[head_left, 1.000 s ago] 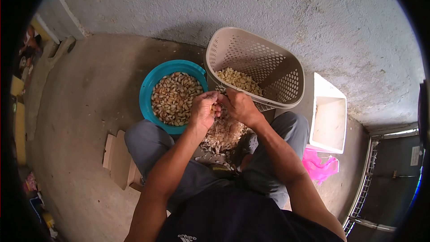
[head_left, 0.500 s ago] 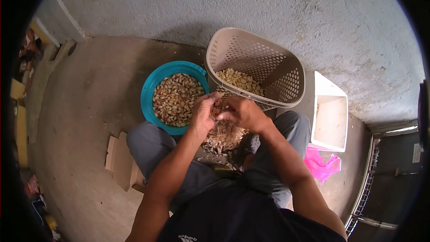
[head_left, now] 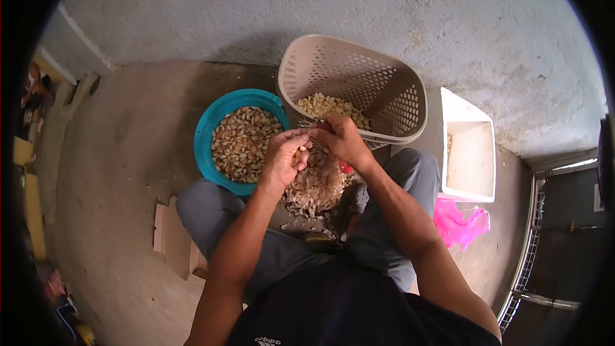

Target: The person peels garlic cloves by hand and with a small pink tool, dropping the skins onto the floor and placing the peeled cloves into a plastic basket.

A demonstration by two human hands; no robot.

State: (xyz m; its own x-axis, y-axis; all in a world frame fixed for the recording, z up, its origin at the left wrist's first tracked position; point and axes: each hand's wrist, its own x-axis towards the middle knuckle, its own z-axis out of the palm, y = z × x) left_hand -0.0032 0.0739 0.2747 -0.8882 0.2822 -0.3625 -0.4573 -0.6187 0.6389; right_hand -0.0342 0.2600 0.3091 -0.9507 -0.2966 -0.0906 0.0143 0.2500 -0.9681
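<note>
My left hand is curled around a few garlic cloves, its thumb and fingertips raised toward my right hand. My right hand is closed in a pinch, its fingertips meeting those of the left. What the right fingers grip is too small to make out. Below both hands lies a heap of papery garlic skins on the floor. Beside my left hand stands a teal basin full of unpeeled cloves. Pale peeled cloves lie in the beige perforated basket just beyond my right hand.
A white foam box stands at the right, with a pink plastic bag before it. Flattened cardboard lies by my left knee. A small red object shows under my right wrist. The rough wall rises behind the basket.
My hands have turned slightly, and cloves now show in my left palm. The red object has come into sight below my right wrist. The whole view has shifted a little.
</note>
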